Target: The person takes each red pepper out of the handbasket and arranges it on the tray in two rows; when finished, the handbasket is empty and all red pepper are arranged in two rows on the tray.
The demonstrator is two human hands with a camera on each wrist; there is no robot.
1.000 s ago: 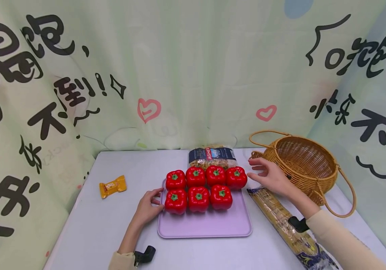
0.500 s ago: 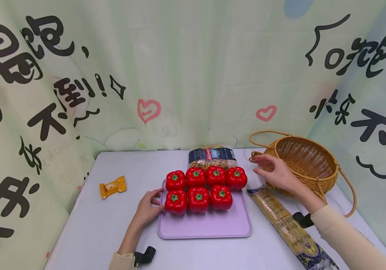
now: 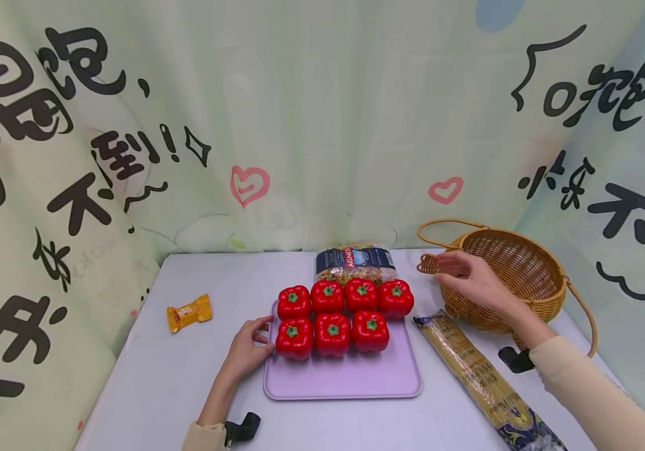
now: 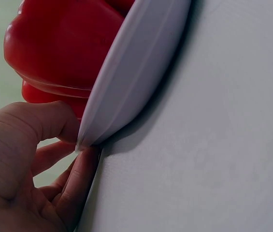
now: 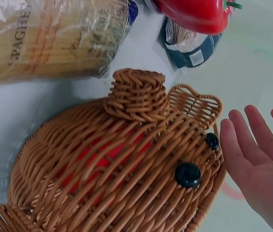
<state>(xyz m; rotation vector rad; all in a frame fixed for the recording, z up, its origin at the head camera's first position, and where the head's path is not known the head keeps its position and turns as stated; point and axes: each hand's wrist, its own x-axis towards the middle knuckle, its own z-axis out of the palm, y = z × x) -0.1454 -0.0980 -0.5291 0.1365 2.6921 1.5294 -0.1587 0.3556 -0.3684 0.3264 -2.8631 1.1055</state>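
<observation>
Several red bell peppers (image 3: 332, 333) stand in two rows on a lilac tray (image 3: 345, 379). At the tray's left edge my left hand (image 3: 250, 347) pinches the rim, thumb on top and fingers beneath, as the left wrist view shows. My right hand (image 3: 477, 280) is beside the animal-shaped wicker basket (image 3: 548, 282) and overlaps its front in the head view. From the right wrist, its fingers (image 5: 261, 130) look straight and spread, holding nothing, near the basket's black button eyes (image 5: 188, 174). Something red (image 5: 105, 162) shows through the weave inside the basket.
A long pack of spaghetti (image 3: 477, 382) lies right of the tray, in front of the basket. Behind the peppers sits a bag of pasta (image 3: 356, 262) with a blue label. An orange wrapped snack (image 3: 189, 313) lies on the left. A printed curtain (image 3: 322, 125) surrounds the table.
My right hand has moved right, away from the peppers and across the front of the basket, which barely shifts. My left hand stays at the tray's rim.
</observation>
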